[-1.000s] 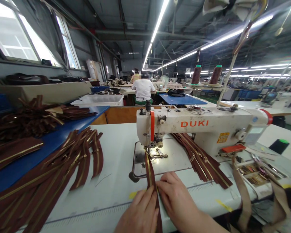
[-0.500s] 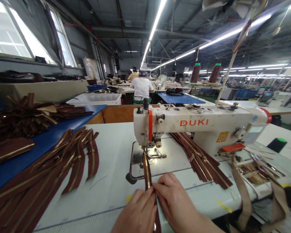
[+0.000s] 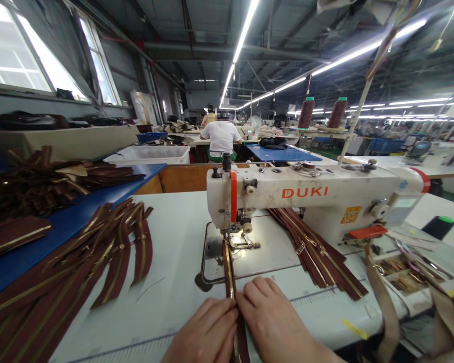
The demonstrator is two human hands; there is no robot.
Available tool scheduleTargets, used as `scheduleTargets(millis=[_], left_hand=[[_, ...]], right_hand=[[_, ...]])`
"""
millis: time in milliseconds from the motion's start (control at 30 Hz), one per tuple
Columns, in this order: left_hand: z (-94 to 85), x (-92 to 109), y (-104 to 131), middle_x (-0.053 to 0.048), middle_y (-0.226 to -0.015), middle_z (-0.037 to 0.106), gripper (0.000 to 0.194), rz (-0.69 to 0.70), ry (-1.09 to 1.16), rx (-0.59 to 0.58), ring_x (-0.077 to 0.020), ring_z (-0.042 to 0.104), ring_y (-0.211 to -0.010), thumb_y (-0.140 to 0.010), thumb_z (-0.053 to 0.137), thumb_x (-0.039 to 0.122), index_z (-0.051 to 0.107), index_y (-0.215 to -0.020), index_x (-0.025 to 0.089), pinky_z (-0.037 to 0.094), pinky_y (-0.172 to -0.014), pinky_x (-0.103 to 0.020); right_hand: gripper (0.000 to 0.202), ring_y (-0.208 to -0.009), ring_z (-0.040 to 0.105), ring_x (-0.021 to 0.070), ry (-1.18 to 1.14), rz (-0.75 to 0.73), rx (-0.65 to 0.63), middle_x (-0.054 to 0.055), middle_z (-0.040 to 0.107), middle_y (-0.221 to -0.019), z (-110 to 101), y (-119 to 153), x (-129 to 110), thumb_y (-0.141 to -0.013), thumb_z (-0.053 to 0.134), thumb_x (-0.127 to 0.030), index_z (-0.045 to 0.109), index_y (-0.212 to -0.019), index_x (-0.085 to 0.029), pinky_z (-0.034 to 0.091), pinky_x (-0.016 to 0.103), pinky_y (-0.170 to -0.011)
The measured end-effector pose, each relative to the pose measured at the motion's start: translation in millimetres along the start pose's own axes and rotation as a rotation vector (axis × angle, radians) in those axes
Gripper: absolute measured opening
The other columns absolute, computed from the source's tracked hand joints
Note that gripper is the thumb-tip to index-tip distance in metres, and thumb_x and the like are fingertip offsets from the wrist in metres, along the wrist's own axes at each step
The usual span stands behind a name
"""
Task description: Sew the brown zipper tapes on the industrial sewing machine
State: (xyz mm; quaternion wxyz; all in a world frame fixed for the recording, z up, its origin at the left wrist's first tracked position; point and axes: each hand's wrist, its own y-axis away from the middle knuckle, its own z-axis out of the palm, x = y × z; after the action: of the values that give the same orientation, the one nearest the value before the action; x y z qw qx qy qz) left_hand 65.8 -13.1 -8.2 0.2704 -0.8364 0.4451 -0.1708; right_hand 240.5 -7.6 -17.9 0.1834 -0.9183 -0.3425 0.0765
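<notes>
A brown zipper (image 3: pixel 229 275) with gold teeth runs from under the presser foot of the sewing machine (image 3: pixel 265 191) toward me. My left hand (image 3: pixel 208 327) grips its left edge, fingers pressed together. On the other edge, my right hand (image 3: pixel 268 312) is closed with its fingertips on the tape, touching the left fingers. Both hands sit in front of the metal needle plate (image 3: pixel 272 254). What lies beneath the fingers is hidden. Behind the needle, more brown zippers (image 3: pixel 321 254) with metal pulls lie fanned out under the machine's arm.
Long brown zippers (image 3: pixel 71 267) spread over the table's left side. A blue board (image 3: pixel 64 224) carries a heap of dark brown pieces (image 3: pixel 41 181). At right stand a small parts tray (image 3: pixel 404 302) and a black thread cone (image 3: pixel 437 227). A person in a white shirt (image 3: pixel 221 137) sits ahead.
The machine and table appear slightly shifted in view. My left hand has slid a little down and left. Both hands stay on the zipper, and more of its teeth show ahead of my fingers.
</notes>
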Motion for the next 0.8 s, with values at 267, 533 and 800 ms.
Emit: scheduleTargets(millis=[267,533,800], left_hand=[[-0.5,-21.2,-14.9,-0.009,-0.098,0.066,0.026,-0.053,0.013,-0.237,-0.0234,0.059,-0.093,-0.086,0.040,0.007,0.062,-0.099,0.016,0.053,-0.085,-0.042],[-0.5,-23.9,-13.0,-0.010,-0.102,0.063,0.029,-0.068,0.046,-0.277,-0.0231,0.058,-0.096,-0.085,0.042,0.005,0.059,-0.107,0.014,0.051,-0.087,-0.041],[-1.3,-23.3,-13.9,-0.010,-0.098,0.063,0.023,-0.065,0.062,-0.308,-0.0232,0.057,-0.093,-0.086,0.042,0.005,0.060,-0.097,0.013,0.051,-0.087,-0.041]], right_hand=[[0.012,-0.083,0.044,0.0214,0.005,-0.037,-0.060,0.006,0.055,-0.089,-3.6,2.4,3.2,-0.083,0.058,-0.015,0.057,-0.095,-0.013,0.037,0.035,-0.076],[0.017,-0.085,0.045,0.0198,-0.183,0.001,-0.109,0.005,0.056,-0.088,-16.3,7.5,19.5,-0.088,0.051,-0.012,0.058,-0.103,-0.016,0.039,0.031,-0.077],[0.011,-0.081,0.044,0.0201,-0.097,-0.138,-0.110,0.005,0.056,-0.085,-14.6,2.2,18.9,-0.090,0.049,-0.015,0.060,-0.091,-0.014,0.038,0.034,-0.076]])
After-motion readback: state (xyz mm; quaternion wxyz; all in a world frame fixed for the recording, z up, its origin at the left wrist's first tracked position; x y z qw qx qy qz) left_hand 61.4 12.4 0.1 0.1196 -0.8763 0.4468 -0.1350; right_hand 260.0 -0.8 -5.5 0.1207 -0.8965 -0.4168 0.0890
